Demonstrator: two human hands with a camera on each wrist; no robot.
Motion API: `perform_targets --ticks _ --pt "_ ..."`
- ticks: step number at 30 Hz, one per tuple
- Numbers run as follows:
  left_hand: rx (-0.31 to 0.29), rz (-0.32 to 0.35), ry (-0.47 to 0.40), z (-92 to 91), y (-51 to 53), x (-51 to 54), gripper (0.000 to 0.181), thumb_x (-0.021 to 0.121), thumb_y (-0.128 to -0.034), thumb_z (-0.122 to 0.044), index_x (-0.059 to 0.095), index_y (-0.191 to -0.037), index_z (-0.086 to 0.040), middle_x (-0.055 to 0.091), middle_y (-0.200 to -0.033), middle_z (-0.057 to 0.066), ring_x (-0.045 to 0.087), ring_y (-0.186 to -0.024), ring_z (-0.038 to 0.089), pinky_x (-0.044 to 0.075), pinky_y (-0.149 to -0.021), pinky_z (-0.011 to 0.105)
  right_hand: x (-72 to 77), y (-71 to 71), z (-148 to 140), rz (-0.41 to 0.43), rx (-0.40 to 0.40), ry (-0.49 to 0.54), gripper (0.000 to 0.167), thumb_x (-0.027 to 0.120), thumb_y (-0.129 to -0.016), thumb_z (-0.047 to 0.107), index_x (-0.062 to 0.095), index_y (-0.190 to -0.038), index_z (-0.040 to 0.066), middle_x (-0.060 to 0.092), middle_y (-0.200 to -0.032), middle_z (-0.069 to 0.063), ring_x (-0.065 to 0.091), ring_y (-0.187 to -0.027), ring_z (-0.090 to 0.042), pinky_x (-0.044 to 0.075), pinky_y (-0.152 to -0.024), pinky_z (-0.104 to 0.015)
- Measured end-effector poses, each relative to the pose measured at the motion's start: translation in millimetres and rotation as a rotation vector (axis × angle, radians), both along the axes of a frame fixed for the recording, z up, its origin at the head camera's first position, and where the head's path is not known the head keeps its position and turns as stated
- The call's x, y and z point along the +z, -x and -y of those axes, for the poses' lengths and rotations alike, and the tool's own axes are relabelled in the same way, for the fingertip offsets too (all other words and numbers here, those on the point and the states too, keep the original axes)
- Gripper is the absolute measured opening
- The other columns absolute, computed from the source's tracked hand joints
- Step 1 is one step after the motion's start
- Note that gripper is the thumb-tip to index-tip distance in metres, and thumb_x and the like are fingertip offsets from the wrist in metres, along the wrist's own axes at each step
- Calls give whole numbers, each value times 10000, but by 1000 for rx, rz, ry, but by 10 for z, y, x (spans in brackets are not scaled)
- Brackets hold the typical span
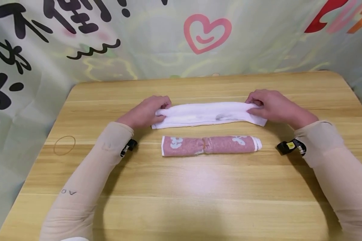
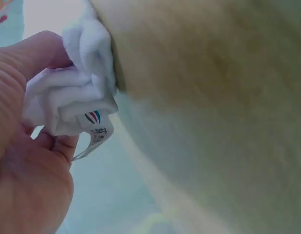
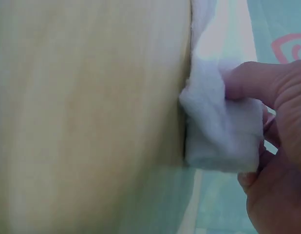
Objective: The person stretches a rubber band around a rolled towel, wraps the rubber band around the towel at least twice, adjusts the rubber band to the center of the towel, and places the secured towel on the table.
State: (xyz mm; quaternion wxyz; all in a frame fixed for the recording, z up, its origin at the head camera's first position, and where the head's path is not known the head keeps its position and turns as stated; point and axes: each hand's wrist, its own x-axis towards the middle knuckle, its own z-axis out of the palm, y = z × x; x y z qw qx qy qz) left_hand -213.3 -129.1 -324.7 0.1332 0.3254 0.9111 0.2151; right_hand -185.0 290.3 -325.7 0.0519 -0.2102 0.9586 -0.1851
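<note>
A white towel (image 1: 199, 113), folded into a long strip with a dark grey mark on it, lies crosswise on the table. At its left end my left hand (image 1: 152, 112) grips the layers between thumb and fingers. A printed tag (image 2: 98, 127) sticks out from that end in the left wrist view. The right end is held by my right hand (image 1: 273, 105), its thumb on the near side; the right wrist view shows the thick folded end (image 3: 223, 141). Nearer me lies a rolled pink towel (image 1: 187, 146) with pale patterns, cinched at its middle by a thin band (image 1: 203, 145).
A loose rubber band (image 1: 64, 145) lies on the left of the wooden table (image 1: 169, 201). Behind the table's far edge hangs a pale cloth backdrop (image 1: 157, 50) with dark lettering and a pink heart.
</note>
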Motion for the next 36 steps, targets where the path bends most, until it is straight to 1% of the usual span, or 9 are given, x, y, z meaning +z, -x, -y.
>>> perform_targets --ticks 6,11,16,21,23,26,30,33,36 --pt "-100 -52 81 -36 -70 19 249 653 -948 6 585 -1140 -136 568 -1067 119 556 -966 282 523 -903 411 16 -43 27 10 25 -54 238 746 -921 74 649 -1128 138 493 -767 -41 425 -694 -169 361 -645 -287" --pt "-151 -92 139 -19 -115 45 265 680 -930 21 612 -1125 -145 583 -1061 106 570 -944 270 545 -883 397 33 -89 58 -18 71 -49 246 741 -900 16 637 -1063 168 518 -769 -29 447 -697 -164 386 -628 -281" --pt "-156 -46 125 31 -160 90 283 724 -899 -73 660 -1168 -132 598 -1094 81 567 -976 240 518 -927 389 59 -128 80 -80 104 -83 236 747 -868 -16 607 -922 167 566 -786 -10 482 -708 -154 401 -645 -292" --pt "-128 -8 102 55 -197 86 420 851 -858 -260 670 -1217 -138 559 -1296 81 580 -1114 256 504 -1045 405 73 -185 92 -153 121 -114 229 751 -860 -24 613 -850 158 596 -813 5 483 -693 -133 390 -634 -276" --pt "-125 -5 104 47 -199 84 476 882 -832 -271 667 -1232 -131 564 -1358 88 576 -1172 276 493 -1083 428 69 -210 81 -177 124 -115 224 767 -857 -7 620 -843 160 556 -775 18 456 -681 -114 367 -629 -266" --pt "-127 0 113 40 -191 93 506 884 -818 -245 657 -1250 -115 634 -1326 108 573 -1180 289 483 -1081 449 55 -245 56 -197 128 -99 181 802 -851 46 662 -864 160 526 -730 46 433 -667 -81 358 -617 -254" --pt "-121 -22 130 33 -175 106 429 851 -856 -176 664 -1239 -117 689 -1286 115 567 -1099 294 486 -1018 441 53 -293 27 -166 111 -68 146 846 -851 155 727 -933 139 599 -757 55 470 -679 -64 414 -624 -262" --pt "-116 -70 142 30 -164 110 356 805 -885 -107 680 -1218 -128 728 -1265 109 539 -1037 288 476 -952 424 64 -315 30 -135 93 -69 217 856 -856 228 736 -992 108 635 -825 17 514 -728 -101 465 -669 -305" --pt "-126 -115 141 15 -149 89 355 753 -869 -55 682 -1211 -118 747 -1239 113 540 -1004 289 468 -920 426 87 -328 38 -135 77 -78 306 860 -853 258 739 -1058 66 660 -902 -34 568 -788 -151 513 -734 -379"
